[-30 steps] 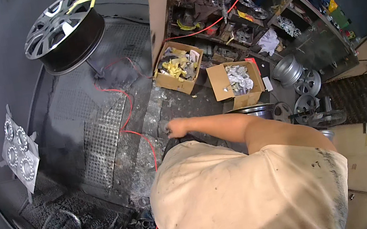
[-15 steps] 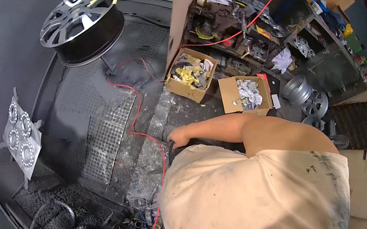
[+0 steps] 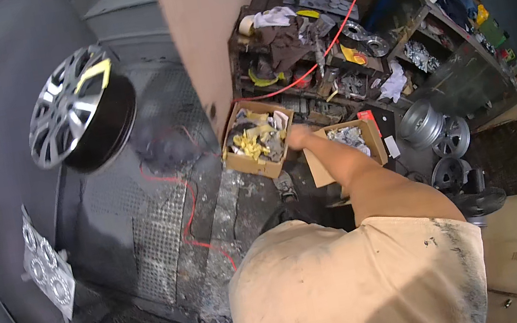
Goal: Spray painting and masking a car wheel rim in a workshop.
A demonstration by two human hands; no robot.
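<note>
My right hand (image 3: 297, 136) is extended to the right edge of a cardboard box (image 3: 246, 168) filled with yellow and grey scraps. A second cardboard box (image 3: 321, 170) with white crumpled material sits beside it, under my forearm. The hand is blurred, so its fingers and anything in them cannot be made out. My left hand is out of view. My shoe (image 3: 285, 188) shows below the first box.
An alloy wheel (image 3: 67, 115) with yellow tape stands left, above a panel with four metal rings (image 3: 47, 264). A red hose (image 3: 194, 207) crosses the floor (image 3: 162, 261). A cluttered shelf unit (image 3: 440, 95) stands upper right, stacked rims (image 3: 418, 126) beside it, beyond a beige wall (image 3: 195, 20).
My right hand has moved up and right toward the box of yellow scraps. My left hand, seen at the lower left earlier, has left view. The camera's view has shifted.
</note>
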